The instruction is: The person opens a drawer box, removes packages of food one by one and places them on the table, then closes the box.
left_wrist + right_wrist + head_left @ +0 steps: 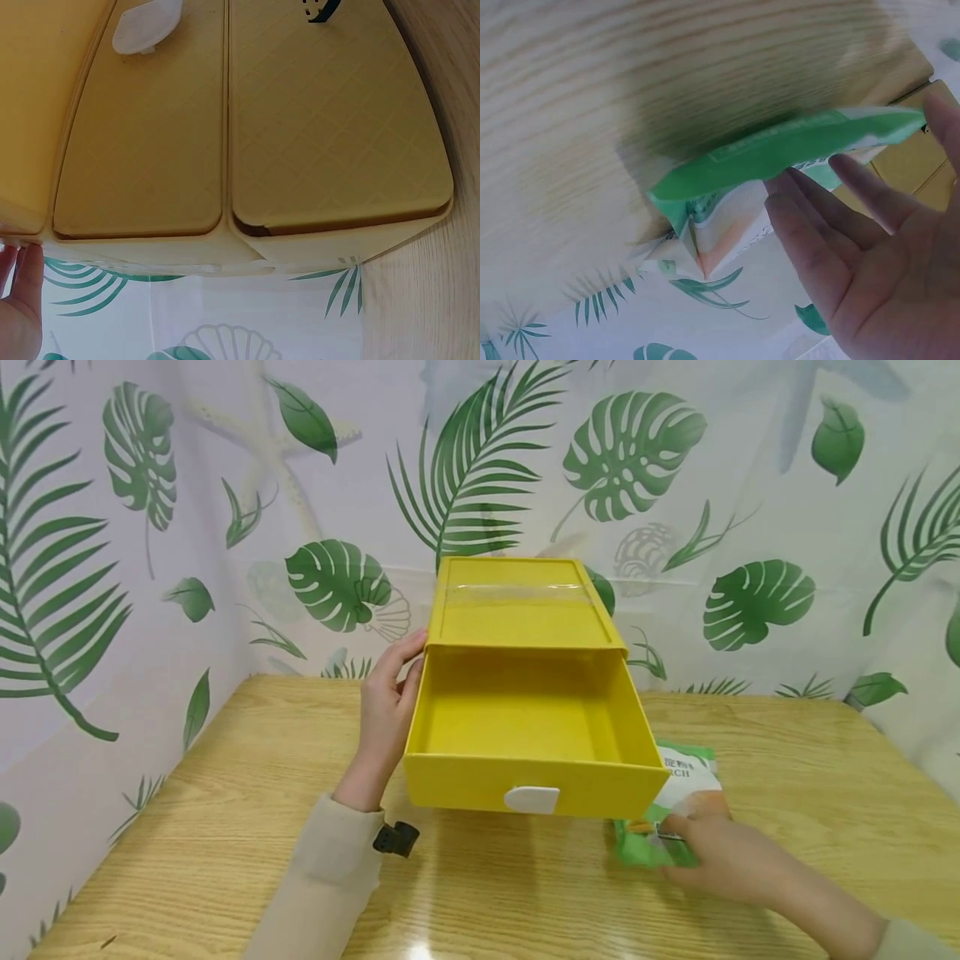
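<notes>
A yellow drawer unit [532, 618] stands in the middle with its top drawer [525, 718] pulled out, showing a bare inside and a white tab on the front. My left hand [390, 702] rests against the unit's left side, fingertips by the front corner of the casing. In the left wrist view, those fingers [26, 281] touch the casing's edge. A green and white starch bag [686, 777] is partly hidden behind the drawer at the right. My right hand [735, 856] is at the bag's near right side. Seen from the right wrist, its fingers [810, 240] are spread against the bag.
The wooden table [187, 827] runs back to a leaf-printed backdrop [480, 468]. Clear tape crosses the unit's top. The left wrist view shows yellow panels [345, 112] and a white tab [150, 26]. A dark strap [396, 839] shows beside the left wrist.
</notes>
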The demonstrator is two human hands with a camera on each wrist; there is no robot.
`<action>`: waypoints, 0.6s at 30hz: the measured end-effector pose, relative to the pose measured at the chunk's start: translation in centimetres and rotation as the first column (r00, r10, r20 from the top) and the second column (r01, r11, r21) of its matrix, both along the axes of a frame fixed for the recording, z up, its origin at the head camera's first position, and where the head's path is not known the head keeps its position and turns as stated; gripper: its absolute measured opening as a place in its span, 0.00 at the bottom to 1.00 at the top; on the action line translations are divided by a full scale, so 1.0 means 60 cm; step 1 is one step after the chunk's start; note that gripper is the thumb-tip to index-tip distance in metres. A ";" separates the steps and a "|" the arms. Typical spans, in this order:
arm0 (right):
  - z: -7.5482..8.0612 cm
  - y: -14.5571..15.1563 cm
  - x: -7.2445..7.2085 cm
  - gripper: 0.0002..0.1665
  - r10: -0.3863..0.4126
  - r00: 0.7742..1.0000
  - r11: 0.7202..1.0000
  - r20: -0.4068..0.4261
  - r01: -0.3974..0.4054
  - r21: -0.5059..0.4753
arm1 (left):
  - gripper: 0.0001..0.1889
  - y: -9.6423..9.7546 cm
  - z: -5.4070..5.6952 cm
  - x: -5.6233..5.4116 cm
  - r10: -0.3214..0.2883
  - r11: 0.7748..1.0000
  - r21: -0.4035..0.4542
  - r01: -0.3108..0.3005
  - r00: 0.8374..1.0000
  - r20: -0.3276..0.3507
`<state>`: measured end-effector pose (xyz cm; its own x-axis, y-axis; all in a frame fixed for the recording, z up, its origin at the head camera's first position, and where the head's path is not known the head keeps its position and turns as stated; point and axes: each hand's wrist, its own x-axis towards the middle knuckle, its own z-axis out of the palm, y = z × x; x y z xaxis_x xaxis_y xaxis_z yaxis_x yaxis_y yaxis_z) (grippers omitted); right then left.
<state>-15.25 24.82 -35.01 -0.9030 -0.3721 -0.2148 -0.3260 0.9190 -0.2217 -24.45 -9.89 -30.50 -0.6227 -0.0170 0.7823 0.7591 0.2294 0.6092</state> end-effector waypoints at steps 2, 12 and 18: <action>0.000 0.002 0.001 0.31 0.022 1.000 1.000 -0.001 -0.022 0.012 | 0.15 0.001 0.000 0.000 0.004 1.000 0.000 -0.004 1.000 0.001; -0.009 0.008 -0.003 0.25 0.061 0.997 0.997 -0.056 -0.058 0.053 | 0.15 0.001 -0.002 0.000 0.012 1.000 -0.008 -0.012 1.000 0.018; -0.008 0.007 -0.005 0.21 0.077 0.993 0.996 -0.088 -0.073 0.049 | 0.15 0.001 -0.002 0.001 0.018 1.000 -0.008 -0.018 1.000 0.010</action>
<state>-15.55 25.22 -35.50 -0.8894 -0.4311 -0.1520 -0.4110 0.8997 -0.1470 -24.40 -9.85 -30.60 -0.6304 -0.0222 0.7759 0.7486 0.2472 0.6153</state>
